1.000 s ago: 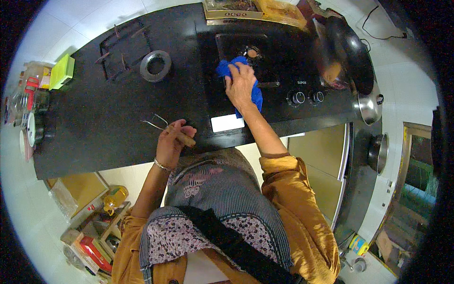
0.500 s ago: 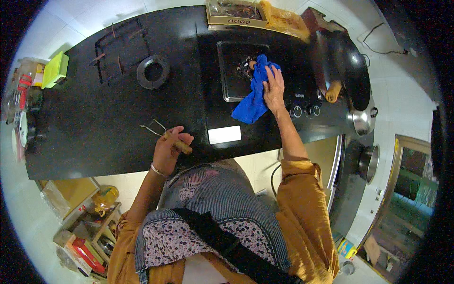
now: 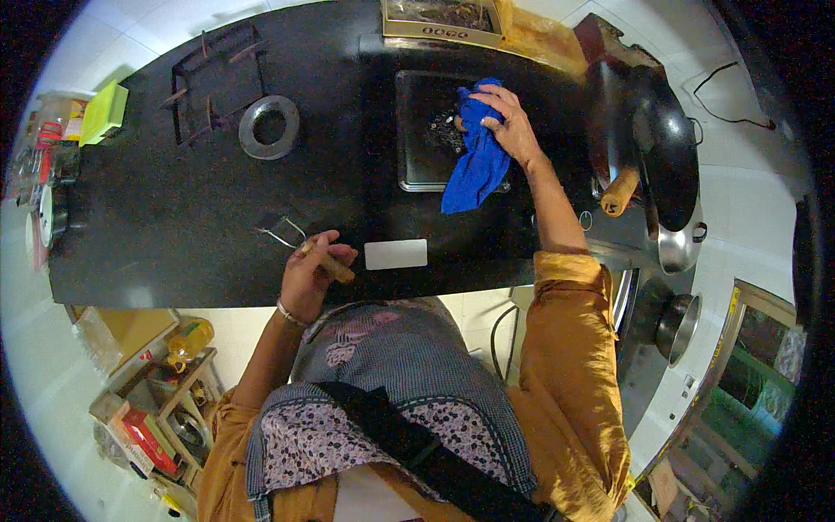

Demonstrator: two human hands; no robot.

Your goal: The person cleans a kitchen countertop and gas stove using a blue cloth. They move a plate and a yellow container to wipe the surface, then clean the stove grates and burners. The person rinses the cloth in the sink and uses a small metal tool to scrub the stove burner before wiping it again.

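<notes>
My right hand (image 3: 513, 126) grips a bunched blue cloth (image 3: 477, 170) over the right side of a square black stove burner tray (image 3: 413, 152). Beside the cloth, dark crumb-like bits and a small brownish round part (image 3: 459, 123) show in the tray; the cloth hides the rest. Above the counter's near edge, my left hand (image 3: 309, 274) is closed around the wooden handle of a tool with two bent metal prongs (image 3: 285, 233). A white rectangular slab (image 3: 396, 254) lies to the right of that hand.
A black ring (image 3: 269, 127) and a pan-support grate (image 3: 217, 83) lie on the left of the black counter (image 3: 156, 226). A wok (image 3: 670, 130) and a steel lid (image 3: 678, 250) stand at right. Open boxes (image 3: 444, 35) line the back; a green box (image 3: 103, 114) sits far left.
My right hand and the cloth have moved away from me across the tray. The view has shifted slightly. My left hand keeps its grip on the prong tool.
</notes>
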